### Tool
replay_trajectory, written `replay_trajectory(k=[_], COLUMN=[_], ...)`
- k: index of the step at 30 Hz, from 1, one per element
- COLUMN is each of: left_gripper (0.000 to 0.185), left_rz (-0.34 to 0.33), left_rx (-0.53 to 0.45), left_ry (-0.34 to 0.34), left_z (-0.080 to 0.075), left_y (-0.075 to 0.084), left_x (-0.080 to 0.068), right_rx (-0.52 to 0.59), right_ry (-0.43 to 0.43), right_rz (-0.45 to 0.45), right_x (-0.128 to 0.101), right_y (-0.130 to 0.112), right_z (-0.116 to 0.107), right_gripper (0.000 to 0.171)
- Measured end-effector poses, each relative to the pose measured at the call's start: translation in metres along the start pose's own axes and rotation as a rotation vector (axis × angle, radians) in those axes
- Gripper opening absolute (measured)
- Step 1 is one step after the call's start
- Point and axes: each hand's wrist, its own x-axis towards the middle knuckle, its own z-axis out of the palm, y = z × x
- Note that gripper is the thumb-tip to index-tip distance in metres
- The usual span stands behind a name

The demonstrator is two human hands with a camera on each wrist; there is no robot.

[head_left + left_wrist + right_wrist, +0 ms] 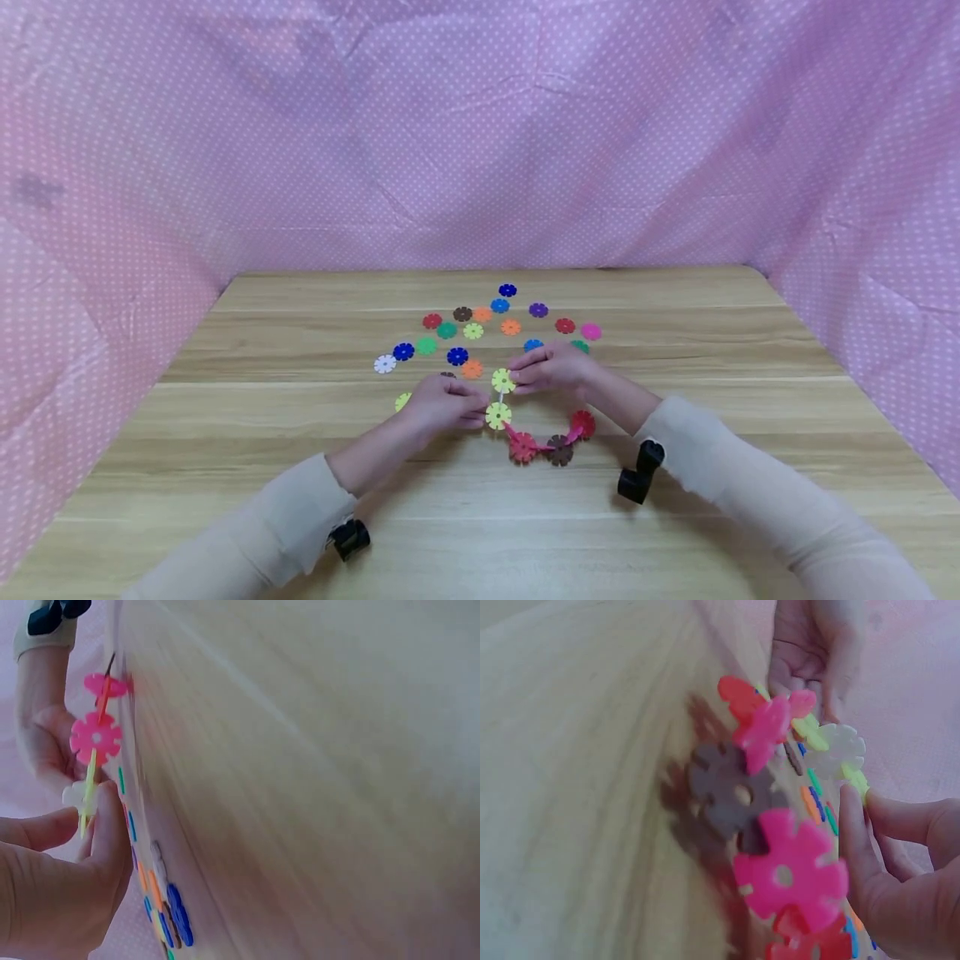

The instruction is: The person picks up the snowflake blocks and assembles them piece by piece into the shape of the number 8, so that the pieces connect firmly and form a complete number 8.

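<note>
A curved chain of interlocked flower-shaped plastic discs hangs between the hands. My left hand (442,404) pinches a yellow disc (498,416) in the chain between thumb and finger. With thumb and fingertips, my right hand (553,368) pinches the yellow disc (503,381) at the chain's far end. A white disc (838,752) joins these two yellow ones. From the nearer yellow disc the chain runs on through pink, red and brown discs, with a brown disc (731,787), a pink disc (791,870) and a red disc (583,424) at the other end.
Several loose discs lie flat on the wooden table (300,433) beyond the hands, among them a white disc (385,363), a blue disc (457,357) and an orange disc (511,327). A pink dotted cloth (480,150) encloses the back and sides.
</note>
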Motion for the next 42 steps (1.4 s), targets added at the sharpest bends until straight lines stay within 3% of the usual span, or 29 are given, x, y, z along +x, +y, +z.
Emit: replay_trajectory(k=[14, 23, 27, 33, 38, 42], left_gripper=[0.020, 0.020, 0.018, 0.016, 0.016, 0.016], left_rz=[0.004, -0.004, 0.002, 0.004, 0.004, 0.008], left_rx=[-0.034, -0.035, -0.045, -0.039, -0.038, -0.029], left_ry=[0.047, 0.069, 0.074, 0.088, 0.090, 0.089], left_z=[-0.003, -0.004, -0.006, -0.010, -0.011, -0.011], left_y=[0.010, 0.006, 0.003, 0.001, 0.001, 0.001], left_x=[0.013, 0.016, 0.017, 0.018, 0.017, 0.015], right_rx=[-0.039, -0.096, -0.223, -0.555, -0.873, -1.024], right_ry=[-0.035, -0.051, 0.020, 0.215, 0.242, 0.212], right_rz=[-0.016, -0.013, -0.054, -0.187, -0.277, -0.272], right_x=[0.004, 0.004, 0.006, 0.012, 0.018, 0.023], right_y=[-0.002, -0.005, -0.010, -0.024, -0.030, -0.029], right_z=[0.011, 0.014, 0.005, -0.017, -0.030, -0.033], right_gripper=[0.035, 0.034, 0.034, 0.031, 0.027, 0.027])
